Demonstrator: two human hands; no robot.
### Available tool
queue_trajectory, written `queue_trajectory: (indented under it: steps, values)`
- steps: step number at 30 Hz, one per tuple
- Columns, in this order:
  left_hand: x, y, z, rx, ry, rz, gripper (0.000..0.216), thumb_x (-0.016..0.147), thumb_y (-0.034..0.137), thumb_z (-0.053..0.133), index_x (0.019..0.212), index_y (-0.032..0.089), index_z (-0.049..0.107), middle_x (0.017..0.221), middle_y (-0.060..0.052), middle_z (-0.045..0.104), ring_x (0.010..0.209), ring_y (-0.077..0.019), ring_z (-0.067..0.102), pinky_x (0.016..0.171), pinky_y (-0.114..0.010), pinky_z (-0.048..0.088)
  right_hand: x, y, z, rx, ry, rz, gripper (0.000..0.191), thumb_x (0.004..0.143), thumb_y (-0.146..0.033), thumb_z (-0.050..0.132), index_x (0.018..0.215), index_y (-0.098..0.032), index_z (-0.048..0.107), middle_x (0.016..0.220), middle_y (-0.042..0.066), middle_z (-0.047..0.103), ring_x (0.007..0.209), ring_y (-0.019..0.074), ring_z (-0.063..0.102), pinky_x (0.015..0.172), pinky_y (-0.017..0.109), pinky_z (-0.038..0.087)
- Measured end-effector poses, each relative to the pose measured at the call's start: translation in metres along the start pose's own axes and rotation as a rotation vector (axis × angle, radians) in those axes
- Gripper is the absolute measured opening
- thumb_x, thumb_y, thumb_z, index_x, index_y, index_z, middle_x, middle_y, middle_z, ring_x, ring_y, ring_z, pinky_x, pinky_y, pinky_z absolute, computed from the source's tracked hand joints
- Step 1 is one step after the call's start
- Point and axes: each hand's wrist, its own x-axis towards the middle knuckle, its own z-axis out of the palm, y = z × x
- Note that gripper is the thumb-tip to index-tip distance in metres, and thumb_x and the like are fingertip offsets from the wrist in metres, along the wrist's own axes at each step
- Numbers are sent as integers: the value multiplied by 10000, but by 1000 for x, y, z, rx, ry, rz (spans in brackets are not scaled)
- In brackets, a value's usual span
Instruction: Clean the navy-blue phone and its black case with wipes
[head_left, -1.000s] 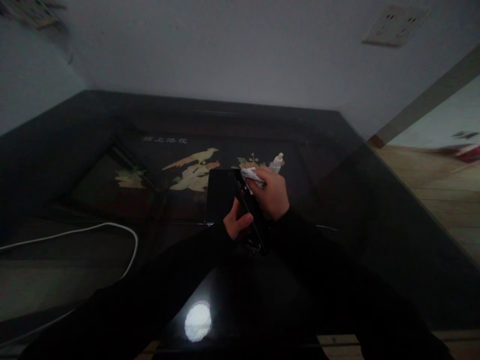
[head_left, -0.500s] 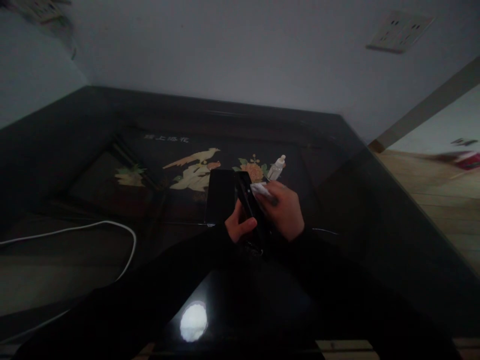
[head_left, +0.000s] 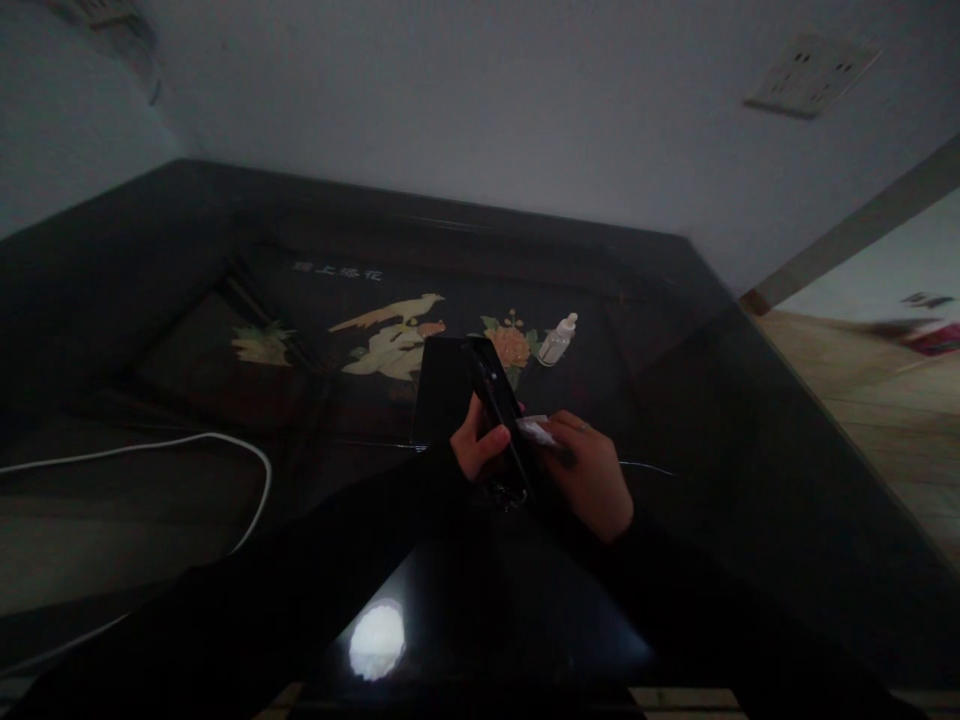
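Note:
Tilted on its edge above the dark tabletop is a black phone (head_left: 493,383). My left hand (head_left: 476,440) grips its lower part, the thumb over the near side. My right hand (head_left: 589,470) pinches a crumpled white tissue (head_left: 536,430), which touches the phone's right side around the middle. Behind the phone a flat black rectangular object (head_left: 441,390) lies on the table; its kind is too dark to make out. A small clear bottle with a white dropper top (head_left: 557,342) is beyond my right hand.
The glossy black table (head_left: 712,420) bears a bird-and-flower picture (head_left: 394,340). A white cable (head_left: 150,450) curves across the left side. At the back stands a wall with a socket plate (head_left: 812,75). A wooden floor (head_left: 885,400) lies beyond the right edge.
My right hand has slid with the tissue down along the phone, toward me and slightly right. My left hand and the phone stay almost in place.

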Motion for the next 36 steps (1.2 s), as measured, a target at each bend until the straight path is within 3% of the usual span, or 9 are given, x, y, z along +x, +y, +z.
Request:
queue_trajectory:
  steps: [5,9,13,18,20,24,28,32,36]
  values:
    - [-1,0,-3,81,-70,12,788,574,529,707,1234,231,398,1099,-66,573,1037,-250,538,863,-352,424,54,-4,7,-65,141,-55,147,803,-168,526,874,-194,653,826,43,637,783,179,598,714,292,464]
    - [-4,7,3,80,-79,-7,781,567,535,708,1222,228,416,1010,-54,599,973,-250,572,824,-365,445,80,-5,10,-62,235,-96,133,785,-151,538,837,-183,657,839,47,652,815,191,604,747,312,459]
    - [-4,12,10,24,37,35,792,575,540,700,1240,233,400,1092,-55,572,1033,-248,539,852,-360,431,47,-3,9,-31,131,-63,171,800,-145,512,871,-200,657,805,33,636,767,171,605,706,284,472]
    - [-2,8,7,-38,92,-1,768,595,554,680,1234,243,390,1008,-47,572,897,-223,587,715,-325,466,-4,2,6,3,52,-20,273,790,-101,489,970,-227,651,864,29,635,782,159,615,702,264,485]
    - [-1,7,5,-31,44,-13,760,592,538,690,1228,240,399,1017,-52,578,894,-220,590,719,-323,466,1,2,6,-6,72,-25,257,792,-104,487,950,-217,657,857,33,638,769,159,616,696,263,485]
    - [-2,6,5,7,-56,-42,798,559,510,726,1238,231,413,1129,-71,574,1083,-262,522,886,-359,414,46,0,10,-46,151,-69,179,804,-158,510,894,-204,657,841,41,649,783,172,613,709,282,480]
    - [-4,8,6,32,-36,-51,804,534,511,740,1222,228,436,1106,-61,585,1087,-261,519,941,-371,374,69,-2,13,-61,240,-82,161,795,-163,520,877,-196,655,885,46,659,836,184,608,769,307,472]
    - [0,7,4,-29,67,12,704,524,487,752,1117,223,479,1001,-49,599,974,-244,568,864,-377,419,31,-3,9,-45,102,-70,244,799,-123,493,961,-217,650,883,35,641,813,166,612,744,278,483]
    - [4,6,3,-102,83,-2,648,523,470,760,1057,227,484,1005,-51,584,895,-236,593,771,-390,463,-7,1,1,-39,35,-56,341,792,-71,460,1034,-240,631,902,33,621,836,158,614,756,270,488]
